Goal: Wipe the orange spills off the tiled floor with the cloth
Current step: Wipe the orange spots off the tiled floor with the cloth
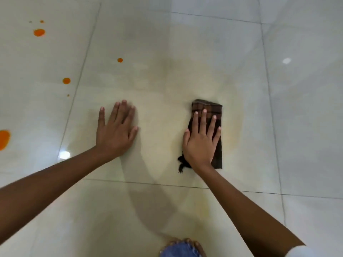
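Pressing folded brown checked cloth [207,106] flat onto tiled floor [185,34] under right hand [201,140], fingers straight, likely for wiping pressure. Bracing left hand [116,132] spread on bare tile, grasping nothing, likely for support. Leaving orange spills [66,80] well apart at left, not yet wiped.

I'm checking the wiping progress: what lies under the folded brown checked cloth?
The folded brown checked cloth lies flat on the pale glossy floor tile, pressed by the right hand. The patch beneath is covered; any orange residue there cannot be seen.
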